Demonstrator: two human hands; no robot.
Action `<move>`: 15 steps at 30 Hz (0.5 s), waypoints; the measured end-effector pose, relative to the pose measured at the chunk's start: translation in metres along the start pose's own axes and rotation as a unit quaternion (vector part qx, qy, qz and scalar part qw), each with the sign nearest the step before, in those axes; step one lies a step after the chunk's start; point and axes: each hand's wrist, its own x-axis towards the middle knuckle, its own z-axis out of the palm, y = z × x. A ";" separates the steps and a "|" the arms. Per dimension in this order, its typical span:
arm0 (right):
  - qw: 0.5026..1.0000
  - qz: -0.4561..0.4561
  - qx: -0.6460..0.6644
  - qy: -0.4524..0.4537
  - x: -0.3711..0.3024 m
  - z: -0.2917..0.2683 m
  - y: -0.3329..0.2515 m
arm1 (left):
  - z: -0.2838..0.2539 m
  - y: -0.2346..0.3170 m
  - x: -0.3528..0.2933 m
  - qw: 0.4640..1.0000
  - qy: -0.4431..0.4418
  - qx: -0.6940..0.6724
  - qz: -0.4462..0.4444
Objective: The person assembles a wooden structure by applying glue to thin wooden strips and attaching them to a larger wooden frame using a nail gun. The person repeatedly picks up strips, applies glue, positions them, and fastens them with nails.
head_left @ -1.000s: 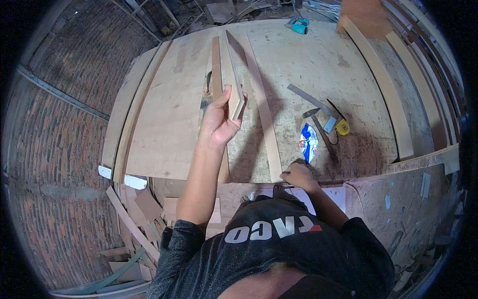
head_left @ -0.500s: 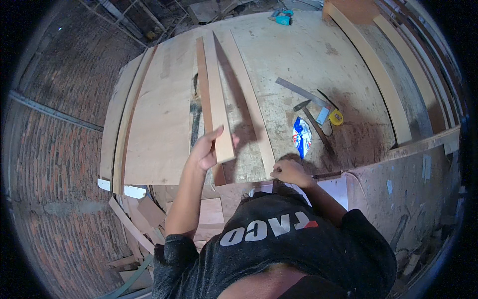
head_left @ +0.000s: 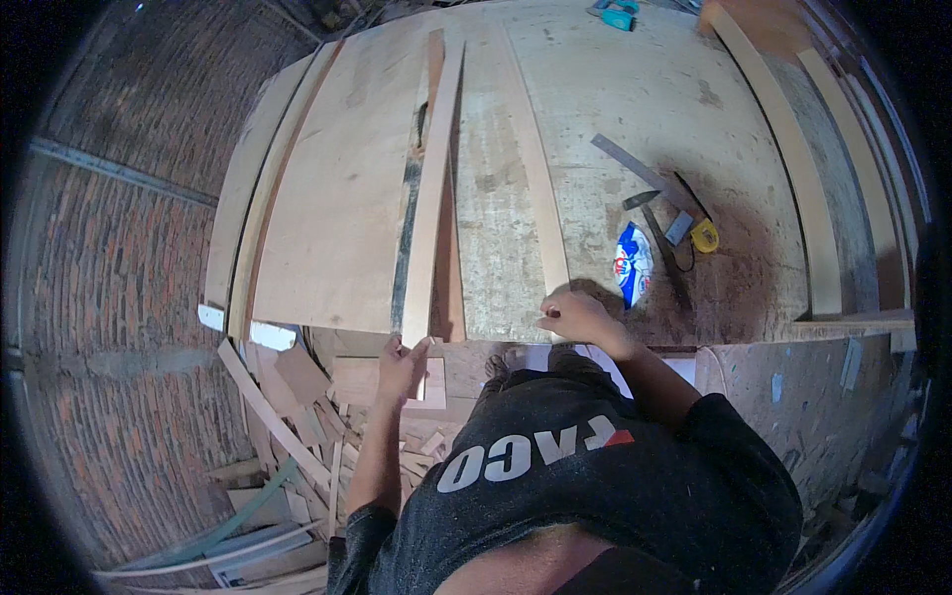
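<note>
A long pale wooden strip (head_left: 434, 208) slants along the workbench, its near end sticking out past the front edge. My left hand (head_left: 401, 369) grips that end, thumb on one side and fingers on the other. Partly beneath this strip lies a darker reddish-brown strip (head_left: 451, 288). To the right, another pale wooden strip (head_left: 536, 169) rests flat on the bench. Over its near end my right hand (head_left: 583, 322) is closed, fingers curled at the bench edge; the hand partly covers the strip's tip.
Right of my right hand lie a blue-and-white packet (head_left: 632, 264), a hammer (head_left: 666, 253), a metal square (head_left: 635, 162) and a yellow tape measure (head_left: 704, 236). A teal power tool (head_left: 617, 16) sits at the far edge. Long boards (head_left: 793, 149) line the right; wood scraps (head_left: 317, 416) litter the floor.
My left hand has drawn the pale strip toward me and lowered it, its near end now beyond the bench edge. My right hand stays at the other strip's end. The view has shifted.
</note>
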 end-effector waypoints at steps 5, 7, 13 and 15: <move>0.975 0.041 0.215 -0.042 0.052 0.039 -0.040 | 0.036 -0.006 -0.005 0.997 -0.023 0.014 0.069; 0.906 0.128 0.400 -0.059 0.068 0.054 -0.071 | 0.055 -0.011 0.017 0.990 0.007 0.102 0.093; 0.767 0.234 0.593 0.070 0.133 0.087 -0.047 | 0.074 0.007 0.071 0.902 0.154 0.281 0.289; 0.752 0.252 0.594 0.136 0.132 0.065 -0.040 | 0.070 0.010 0.075 0.889 0.165 0.375 0.206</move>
